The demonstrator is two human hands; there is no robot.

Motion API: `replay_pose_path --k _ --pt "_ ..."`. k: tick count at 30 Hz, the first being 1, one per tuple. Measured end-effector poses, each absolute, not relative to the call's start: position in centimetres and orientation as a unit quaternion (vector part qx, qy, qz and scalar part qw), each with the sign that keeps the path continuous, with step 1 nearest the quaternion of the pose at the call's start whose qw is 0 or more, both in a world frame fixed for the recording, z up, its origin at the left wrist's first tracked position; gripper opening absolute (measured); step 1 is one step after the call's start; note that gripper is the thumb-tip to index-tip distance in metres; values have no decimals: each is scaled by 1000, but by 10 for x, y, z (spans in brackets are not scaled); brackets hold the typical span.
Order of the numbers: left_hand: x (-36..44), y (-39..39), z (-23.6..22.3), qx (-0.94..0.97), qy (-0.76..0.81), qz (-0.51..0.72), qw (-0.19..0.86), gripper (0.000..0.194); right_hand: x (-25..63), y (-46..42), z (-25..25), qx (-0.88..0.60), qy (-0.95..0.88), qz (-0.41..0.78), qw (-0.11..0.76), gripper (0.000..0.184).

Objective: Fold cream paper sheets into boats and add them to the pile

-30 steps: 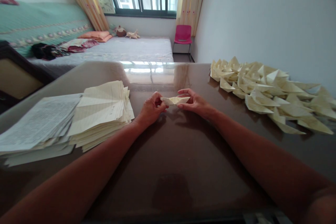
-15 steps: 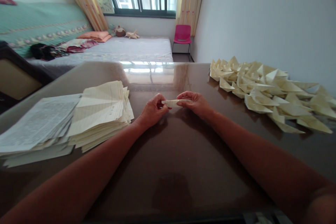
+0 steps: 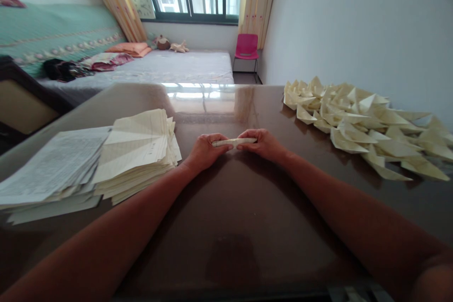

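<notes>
A narrow piece of folded cream paper [image 3: 233, 142] is held level between my two hands, just above the brown table [image 3: 226, 226]. My left hand [image 3: 208, 150] pinches its left part, thumb in front and fingers behind. My right hand [image 3: 262, 144] grips the right part the same way, and the two thumbs nearly meet at the middle. On the left lies a stack of cream lined sheets [image 3: 136, 151], beside a stack of printed sheets [image 3: 53, 165]. At the right is a heap of folded paper boats [image 3: 357, 113] with pointed ends.
Beyond the table's far edge is a bed [image 3: 198, 63] with folded orange bedding [image 3: 129, 48]. A pink chair [image 3: 247, 47] stands near the window. A dark-framed chair [image 3: 26, 99] is at the left, and a white wall [image 3: 354, 23] runs along the right.
My left hand has shifted its hold, and more of the paper's left end now shows. Both thumbs have come closer together at the paper's middle. The stacks and the heap stay put.
</notes>
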State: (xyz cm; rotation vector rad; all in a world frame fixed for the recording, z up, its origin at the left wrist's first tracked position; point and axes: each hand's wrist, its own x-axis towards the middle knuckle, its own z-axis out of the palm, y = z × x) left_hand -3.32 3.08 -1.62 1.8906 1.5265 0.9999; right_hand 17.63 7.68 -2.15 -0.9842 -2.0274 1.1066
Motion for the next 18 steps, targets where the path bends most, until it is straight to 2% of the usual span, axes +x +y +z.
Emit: replay_pose_path --k 9,18 --pt "-28 27 -10 697 539 376 287 28 173 72 -15 -352 -753 439 341 23" --pt "-30 30 -17 717 531 356 279 26 175 71 -16 -336 -812 371 300 22"
